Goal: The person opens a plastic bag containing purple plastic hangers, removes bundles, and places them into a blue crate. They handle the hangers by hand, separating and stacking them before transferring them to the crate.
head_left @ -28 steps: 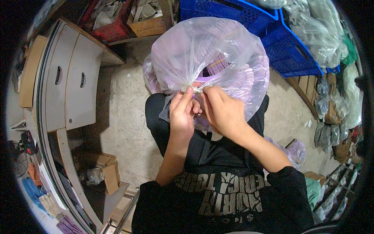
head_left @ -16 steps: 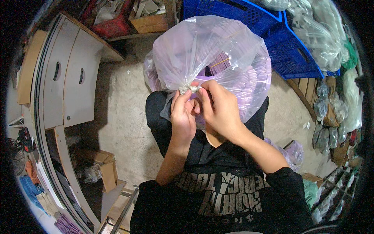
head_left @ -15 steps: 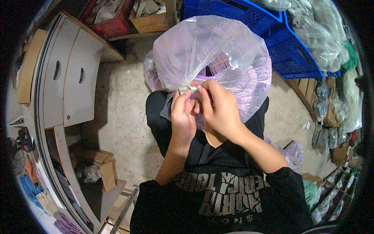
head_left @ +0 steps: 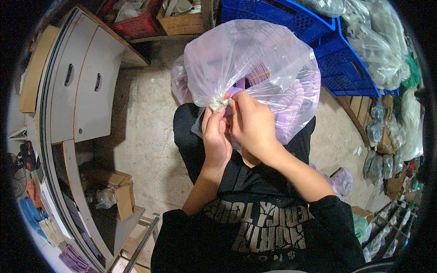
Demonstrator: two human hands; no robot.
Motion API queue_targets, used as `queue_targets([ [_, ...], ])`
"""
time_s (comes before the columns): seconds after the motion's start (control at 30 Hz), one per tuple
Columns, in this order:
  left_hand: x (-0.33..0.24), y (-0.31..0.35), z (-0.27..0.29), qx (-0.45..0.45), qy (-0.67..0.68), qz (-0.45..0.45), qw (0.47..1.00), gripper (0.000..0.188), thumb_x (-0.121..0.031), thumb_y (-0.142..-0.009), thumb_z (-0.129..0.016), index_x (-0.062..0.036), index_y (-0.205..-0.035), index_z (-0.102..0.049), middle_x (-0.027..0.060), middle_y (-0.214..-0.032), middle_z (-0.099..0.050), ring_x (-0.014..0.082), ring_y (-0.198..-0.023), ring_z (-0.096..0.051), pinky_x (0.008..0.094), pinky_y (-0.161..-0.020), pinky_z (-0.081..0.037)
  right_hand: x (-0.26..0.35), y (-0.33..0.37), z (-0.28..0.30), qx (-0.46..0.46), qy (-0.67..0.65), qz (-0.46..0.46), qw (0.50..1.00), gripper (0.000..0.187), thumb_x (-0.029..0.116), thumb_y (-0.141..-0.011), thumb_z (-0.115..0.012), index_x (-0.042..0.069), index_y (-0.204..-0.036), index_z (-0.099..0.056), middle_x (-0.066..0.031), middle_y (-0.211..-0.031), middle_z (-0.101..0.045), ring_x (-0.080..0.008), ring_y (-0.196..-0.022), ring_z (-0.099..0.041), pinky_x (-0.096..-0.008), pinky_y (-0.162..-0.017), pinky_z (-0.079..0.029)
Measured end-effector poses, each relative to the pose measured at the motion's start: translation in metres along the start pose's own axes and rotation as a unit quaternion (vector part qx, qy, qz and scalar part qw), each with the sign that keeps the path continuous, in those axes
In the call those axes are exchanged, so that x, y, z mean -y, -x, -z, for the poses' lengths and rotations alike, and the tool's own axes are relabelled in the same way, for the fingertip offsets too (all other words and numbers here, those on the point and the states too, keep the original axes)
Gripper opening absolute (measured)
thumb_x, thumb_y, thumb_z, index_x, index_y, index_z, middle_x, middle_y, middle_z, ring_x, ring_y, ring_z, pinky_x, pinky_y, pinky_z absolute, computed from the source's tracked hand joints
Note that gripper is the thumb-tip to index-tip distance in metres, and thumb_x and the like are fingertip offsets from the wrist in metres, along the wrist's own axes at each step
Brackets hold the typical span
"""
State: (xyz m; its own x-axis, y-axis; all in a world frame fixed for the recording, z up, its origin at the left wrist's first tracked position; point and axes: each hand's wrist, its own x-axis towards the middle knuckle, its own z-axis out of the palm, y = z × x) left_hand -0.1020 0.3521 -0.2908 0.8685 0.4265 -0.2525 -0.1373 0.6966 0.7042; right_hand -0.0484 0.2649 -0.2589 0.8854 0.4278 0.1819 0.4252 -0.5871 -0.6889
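Observation:
A big clear plastic bag (head_left: 255, 50) sits in front of me between my knees, packed with stacks of pale purple flat pieces, one bundle (head_left: 258, 73) held by a thin yellowish band. Its mouth is gathered into a twisted knot (head_left: 219, 104) on the near side. My left hand (head_left: 215, 136) pinches this knot from below and the left. From the right, my right hand (head_left: 251, 120) grips the same gathered plastic between thumb and fingers. The fingertips of both hands nearly meet, and part of the knot is hidden behind them.
Blue plastic crates (head_left: 318, 54) stand beyond the bag on the right. A grey cabinet (head_left: 95, 109) is at left, with a cardboard box (head_left: 122, 195) below. Filled plastic bags (head_left: 382, 54) crowd the right side. A smaller bag (head_left: 340, 179) lies on the floor by my right elbow.
Both hands stay at the bag's gathered mouth, their fingers slightly shifted. The knot looks tighter and more bunched. The whole view has moved slightly.

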Motion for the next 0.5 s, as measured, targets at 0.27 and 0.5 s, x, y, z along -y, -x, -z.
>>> queue_targets([
  [0.27,0.002,-0.001,0.013,0.039,0.033,0.010,0.999,0.038,-0.013,-0.103,-0.043,0.0015,-0.136,-0.055,0.0076,-0.125,-0.063,0.0125,-0.098,-0.059,0.0286,-0.081,-0.048,-0.007,0.005,0.003,0.035,0.042,0.045,0.998,0.019,0.021,-0.098,-0.063,0.006,-0.110,-0.061,-0.0178,-0.092,-0.071,-0.0397,-0.074,-0.071,-0.0493,-0.061,-0.056],
  [0.5,0.005,0.001,0.011,0.035,0.035,0.052,0.997,0.037,-0.015,-0.104,-0.046,0.0013,-0.135,-0.055,0.0034,-0.116,-0.064,0.0078,-0.068,-0.044,0.0265,-0.068,-0.043,-0.016,0.014,0.025,-0.026,0.042,0.030,0.998,0.024,0.027,-0.100,-0.065,0.008,-0.114,-0.060,-0.0160,-0.102,-0.070,-0.0386,-0.075,-0.071,-0.0483,-0.059,-0.057],
])
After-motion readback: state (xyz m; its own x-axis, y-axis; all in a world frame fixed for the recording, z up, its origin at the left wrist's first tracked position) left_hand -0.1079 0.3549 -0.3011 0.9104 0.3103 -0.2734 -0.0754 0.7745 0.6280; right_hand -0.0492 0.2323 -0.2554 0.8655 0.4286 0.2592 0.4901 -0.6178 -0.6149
